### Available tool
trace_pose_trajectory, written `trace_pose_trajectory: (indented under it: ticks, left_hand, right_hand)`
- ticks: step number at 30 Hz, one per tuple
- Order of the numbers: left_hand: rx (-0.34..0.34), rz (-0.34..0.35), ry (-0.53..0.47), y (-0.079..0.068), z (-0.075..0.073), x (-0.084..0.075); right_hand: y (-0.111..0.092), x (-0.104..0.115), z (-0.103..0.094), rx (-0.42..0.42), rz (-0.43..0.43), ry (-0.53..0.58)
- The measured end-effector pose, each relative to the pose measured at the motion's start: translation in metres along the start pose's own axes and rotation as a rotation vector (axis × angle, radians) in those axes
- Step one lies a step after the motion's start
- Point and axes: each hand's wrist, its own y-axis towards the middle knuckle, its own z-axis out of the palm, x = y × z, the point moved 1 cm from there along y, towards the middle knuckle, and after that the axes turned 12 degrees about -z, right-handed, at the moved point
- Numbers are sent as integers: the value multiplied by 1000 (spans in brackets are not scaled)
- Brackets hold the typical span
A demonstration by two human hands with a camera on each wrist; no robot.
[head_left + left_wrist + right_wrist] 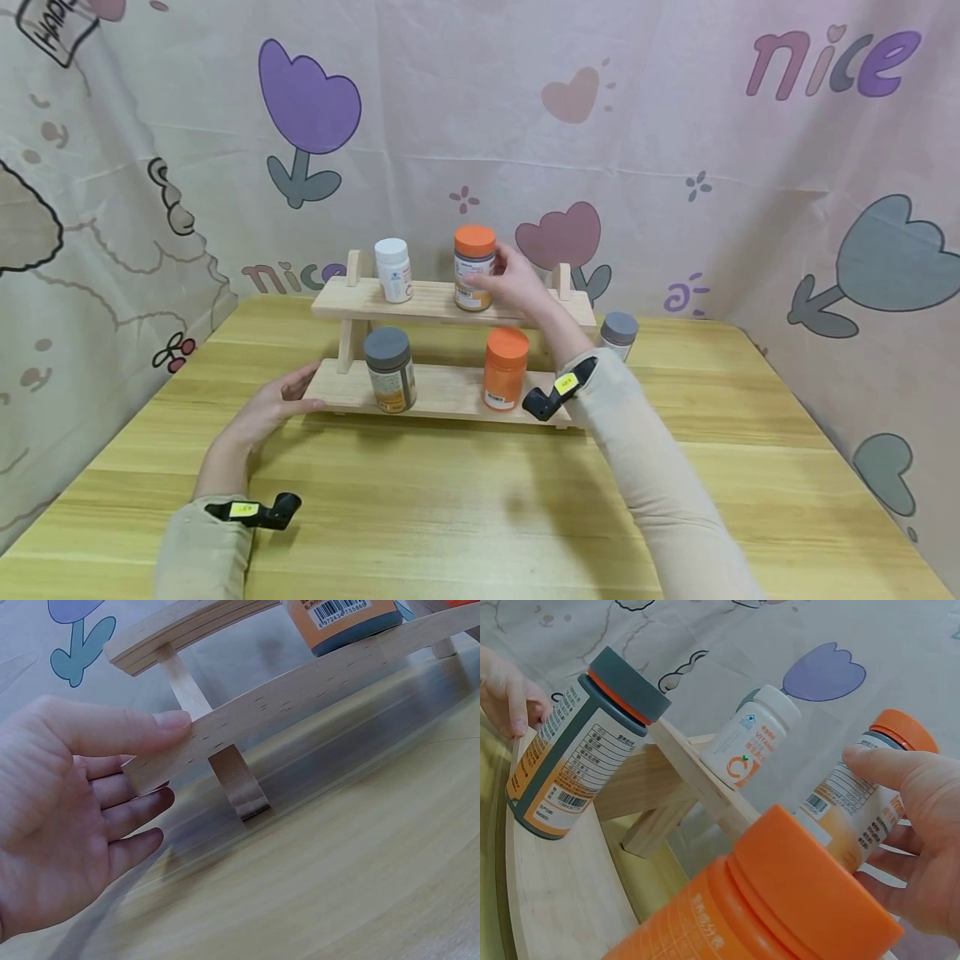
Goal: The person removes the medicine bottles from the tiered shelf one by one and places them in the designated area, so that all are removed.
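Note:
My right hand (517, 283) grips a grey supplement bottle with an orange cap (474, 271) on the upper board of a two-tier wooden rack (450, 387). In the right wrist view the thumb lies along the label of this bottle (847, 795), with the fingers round its other side. At the rack's left end, my left hand (273, 408) holds the lower board (277, 705), thumb on its front edge and fingers by its end. A white vitamin bottle (394, 271) stands on the upper board. Below are a grey-capped bottle (391, 371) and an all-orange bottle (506, 371).
Another grey-capped bottle (618, 333) stands beyond the rack's right end, partly hidden by my right sleeve (637, 450). The rack stands on a wood-grain table (420, 517). Behind it hangs a printed cloth (450, 108) with flowers and lettering.

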Motion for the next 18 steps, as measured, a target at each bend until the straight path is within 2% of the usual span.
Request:
trace_pose_trajectory:
  ticks: [18]
  left_hand:
    - [12, 7, -15, 1, 0, 2]
  right_hand:
    - [-6, -1, -5, -23, -70, -56]
